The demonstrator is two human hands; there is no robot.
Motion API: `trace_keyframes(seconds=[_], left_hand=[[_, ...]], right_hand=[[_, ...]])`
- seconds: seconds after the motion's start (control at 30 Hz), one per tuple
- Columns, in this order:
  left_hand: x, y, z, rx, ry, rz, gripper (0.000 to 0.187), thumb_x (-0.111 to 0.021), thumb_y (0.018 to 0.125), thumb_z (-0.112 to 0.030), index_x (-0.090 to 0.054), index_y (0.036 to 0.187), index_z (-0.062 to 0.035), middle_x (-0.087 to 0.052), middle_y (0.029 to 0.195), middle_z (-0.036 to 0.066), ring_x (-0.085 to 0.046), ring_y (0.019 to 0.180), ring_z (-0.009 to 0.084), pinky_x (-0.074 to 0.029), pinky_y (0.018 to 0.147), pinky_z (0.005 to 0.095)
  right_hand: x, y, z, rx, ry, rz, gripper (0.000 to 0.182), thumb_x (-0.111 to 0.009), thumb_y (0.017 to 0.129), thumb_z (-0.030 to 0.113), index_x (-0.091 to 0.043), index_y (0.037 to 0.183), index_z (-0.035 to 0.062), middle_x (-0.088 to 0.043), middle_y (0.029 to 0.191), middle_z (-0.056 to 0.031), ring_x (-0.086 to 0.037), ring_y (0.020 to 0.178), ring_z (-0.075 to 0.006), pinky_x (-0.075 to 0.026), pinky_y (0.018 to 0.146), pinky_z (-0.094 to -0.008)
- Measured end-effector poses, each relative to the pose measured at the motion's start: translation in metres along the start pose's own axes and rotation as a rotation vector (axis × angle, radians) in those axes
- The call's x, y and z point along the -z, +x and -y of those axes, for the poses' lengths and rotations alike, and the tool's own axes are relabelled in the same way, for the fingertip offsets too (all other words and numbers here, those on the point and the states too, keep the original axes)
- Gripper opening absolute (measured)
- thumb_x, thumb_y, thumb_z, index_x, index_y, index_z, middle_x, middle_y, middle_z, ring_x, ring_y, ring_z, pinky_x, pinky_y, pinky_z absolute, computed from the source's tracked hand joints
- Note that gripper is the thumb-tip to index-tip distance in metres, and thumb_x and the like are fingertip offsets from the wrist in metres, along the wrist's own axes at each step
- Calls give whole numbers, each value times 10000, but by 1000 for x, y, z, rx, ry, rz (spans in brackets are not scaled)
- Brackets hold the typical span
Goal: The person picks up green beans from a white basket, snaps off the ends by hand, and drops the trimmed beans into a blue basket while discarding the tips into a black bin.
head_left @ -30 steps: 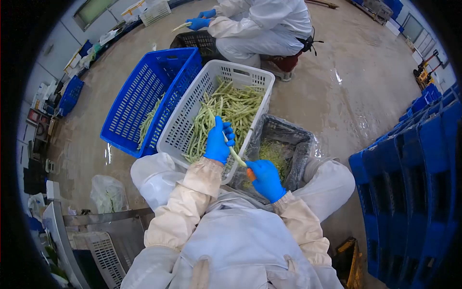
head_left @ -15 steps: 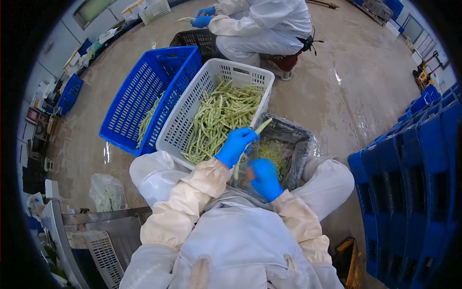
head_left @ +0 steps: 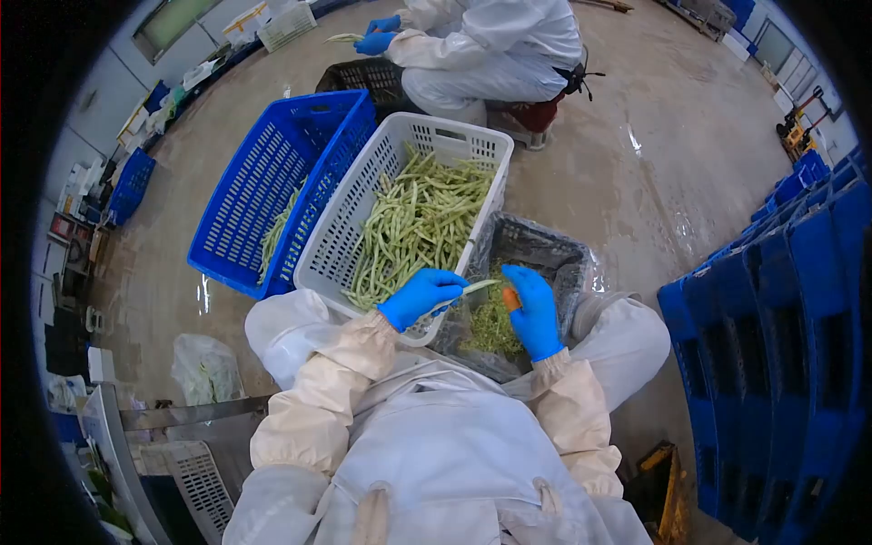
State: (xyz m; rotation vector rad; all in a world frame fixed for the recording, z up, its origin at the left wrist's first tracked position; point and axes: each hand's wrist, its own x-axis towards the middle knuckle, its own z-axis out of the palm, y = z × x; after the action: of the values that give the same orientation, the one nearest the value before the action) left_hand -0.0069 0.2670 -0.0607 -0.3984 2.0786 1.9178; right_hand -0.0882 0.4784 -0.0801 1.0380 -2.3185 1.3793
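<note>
My left hand [head_left: 423, 298], in a blue glove, is closed on one pale green bean [head_left: 480, 285] whose end points right. Facing that end is my right hand [head_left: 536, 318], also blue-gloved, its forefinger and thumb apart. Something orange [head_left: 511, 298] covers or sits at the right thumb. Many green beans [head_left: 422, 213] fill the white perforated crate [head_left: 331, 227] just beyond my left hand. Below my hands a bin lined with clear-dark plastic [head_left: 568, 263] contains green trimmings [head_left: 493, 327].
A blue crate [head_left: 241, 213] with some beans stands left of the white one. Ahead, a seated person in white [head_left: 495, 54] handles beans over a dark crate [head_left: 363, 77]. Blue pallets [head_left: 772, 345] are stacked at right. A plastic bag [head_left: 207, 368] lies on the floor at left.
My left hand has drawn down and left, and the bean has tilted flatter. My right hand has moved up and right toward the bean's end; its fingers have opened out.
</note>
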Motion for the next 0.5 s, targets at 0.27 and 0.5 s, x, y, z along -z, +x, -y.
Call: trace_keyframes(seconds=[0.27,0.5], left_hand=[[-4,0,2,62,-35,40,234,-535,847,-129,-632,1029,-18,-573,682,-5,-468,525,37,-378,467,182],[-14,-1,14,-88,3,-5,226,-570,844,-150,-638,1016,-21,-581,710,-7,-492,592,47,-400,529,197]], right_hand=[[-2,-7,-2,35,-46,203,226,-591,764,54,-596,989,54,-579,888,-132,-547,851,-325,-428,772,-393],[-26,-21,-9,-277,283,144,149,-551,839,69,-591,975,25,-595,821,-86,-560,728,-219,-440,686,-303]])
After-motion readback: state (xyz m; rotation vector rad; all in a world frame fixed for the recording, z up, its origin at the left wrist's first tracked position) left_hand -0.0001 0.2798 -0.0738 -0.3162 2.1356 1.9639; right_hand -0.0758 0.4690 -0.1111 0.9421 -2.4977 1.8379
